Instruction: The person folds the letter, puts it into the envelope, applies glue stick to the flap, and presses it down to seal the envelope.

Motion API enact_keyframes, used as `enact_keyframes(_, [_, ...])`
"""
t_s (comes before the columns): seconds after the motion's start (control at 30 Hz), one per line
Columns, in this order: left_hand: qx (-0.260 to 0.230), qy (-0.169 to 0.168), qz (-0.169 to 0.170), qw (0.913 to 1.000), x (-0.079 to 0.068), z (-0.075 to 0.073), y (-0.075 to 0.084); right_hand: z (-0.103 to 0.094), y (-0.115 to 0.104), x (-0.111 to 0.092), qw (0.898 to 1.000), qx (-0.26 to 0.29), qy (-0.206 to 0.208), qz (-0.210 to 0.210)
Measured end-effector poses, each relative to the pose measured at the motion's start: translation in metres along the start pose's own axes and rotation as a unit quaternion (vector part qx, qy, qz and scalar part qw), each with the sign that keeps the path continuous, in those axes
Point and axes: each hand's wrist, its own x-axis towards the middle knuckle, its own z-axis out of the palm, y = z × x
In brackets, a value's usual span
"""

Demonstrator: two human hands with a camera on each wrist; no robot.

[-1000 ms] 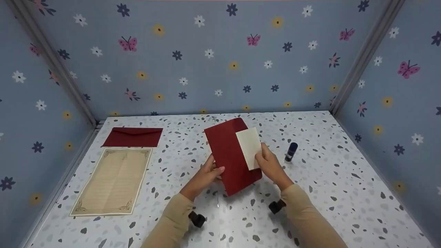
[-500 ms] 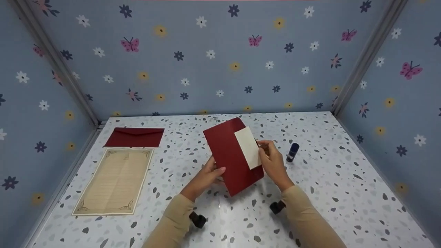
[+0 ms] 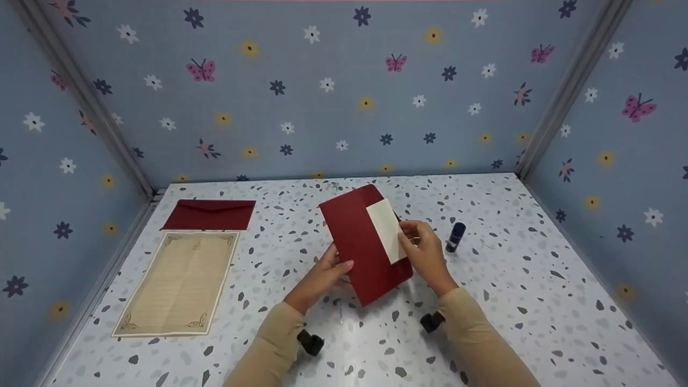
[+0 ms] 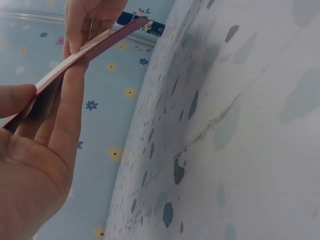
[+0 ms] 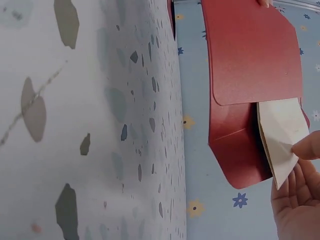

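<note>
A dark red envelope [image 3: 355, 242] is held tilted above the table, its flap opened out toward the right. My left hand [image 3: 325, 273] grips its lower left edge, thumb on the face and fingers underneath. The left wrist view shows the envelope [image 4: 112, 40] edge-on between that thumb and the fingers. Between the thumb and fingers of my right hand [image 3: 424, 252] is a folded cream sheet of paper [image 3: 386, 231]. In the right wrist view the folded paper [image 5: 282, 132] stands partly inside the envelope's mouth, beside the open flap [image 5: 240, 155].
A second red envelope [image 3: 209, 215] lies at the back left of the speckled table [image 3: 290, 215]. Just in front of it is a cream letter sheet [image 3: 177, 282] with a decorated border. A dark blue glue stick [image 3: 456, 237] lies right of my right hand. Patterned walls enclose the table.
The folded paper has slid a little downward and turned against the envelope's opening. My right hand has shifted its hold along the paper's edge. My left hand keeps its grip nearly unmoved.
</note>
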Motion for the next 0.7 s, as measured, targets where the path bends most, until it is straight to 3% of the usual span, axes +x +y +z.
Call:
enact_keyframes(0.3, [-0.01,-0.02,0.011,0.9997,-0.0018,-0.0036,-0.0009,-0.0005,0.0017,0.0002,0.994,-0.08,-0.036,-0.069])
enact_keyframes(0.5, [-0.021,-0.025,0.012,0.9994,-0.002,-0.0044,0.0004,0.0021,0.0029,0.0007,0.994,-0.068,-0.069,-0.045])
enact_keyframes(0.6, [-0.026,-0.022,0.009,0.9994,-0.0018,-0.0042,0.0005,0.0033,0.0037,0.002,0.996,-0.044,-0.066,-0.033])
enact_keyframes(0.7, [-0.031,-0.021,0.006,0.9993,-0.0012,-0.0037,0.0005,0.004,0.0031,0.0026,0.996,-0.048,-0.058,-0.049])
